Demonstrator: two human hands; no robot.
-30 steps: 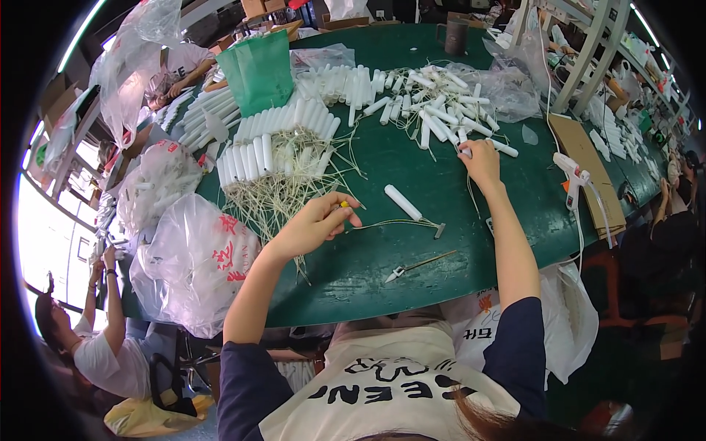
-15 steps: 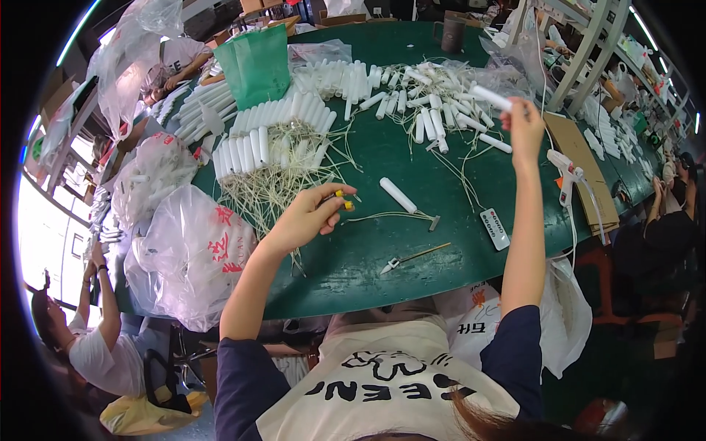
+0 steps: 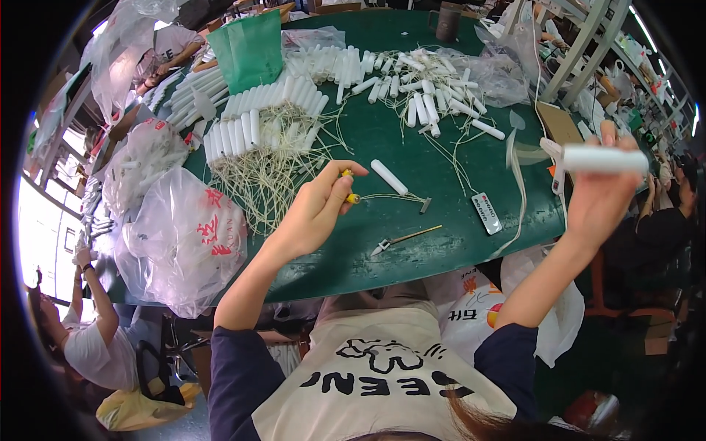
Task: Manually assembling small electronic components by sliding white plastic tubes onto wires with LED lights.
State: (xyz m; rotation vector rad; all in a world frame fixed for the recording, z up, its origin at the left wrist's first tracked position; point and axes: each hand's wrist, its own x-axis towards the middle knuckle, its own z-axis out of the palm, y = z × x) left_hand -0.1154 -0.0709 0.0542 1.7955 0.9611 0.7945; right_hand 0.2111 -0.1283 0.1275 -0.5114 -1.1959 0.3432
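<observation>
My right hand (image 3: 599, 209) is raised over the right side of the table, closed round a white tube (image 3: 607, 159) smeared by motion. A pale cord (image 3: 519, 198) hangs in a blurred loop beside it. Bent in front of the wired heap, my left hand (image 3: 316, 209) grips a small tool with yellow ends (image 3: 353, 198); most of it is hidden by the fingers. Just right of that hand lies a single white tube (image 3: 389, 177) with a lead ending in a small grey piece (image 3: 426, 205). Nearer me rests a thin stick with a white tip (image 3: 404, 239).
White tubes with tangled wires (image 3: 272, 158) are stacked left of centre, and another heap (image 3: 434, 92) lies farther back. A white switch box (image 3: 486, 213), a glue gun (image 3: 555, 165), a green bag (image 3: 246, 51) and clear plastic bags (image 3: 184, 239) surround the work area. Co-workers sit on both sides.
My right hand has swung right and nearer with its white tube, now held crosswise, and its cord trails behind. The left hand keeps its yellow-ended tool and has shifted little.
</observation>
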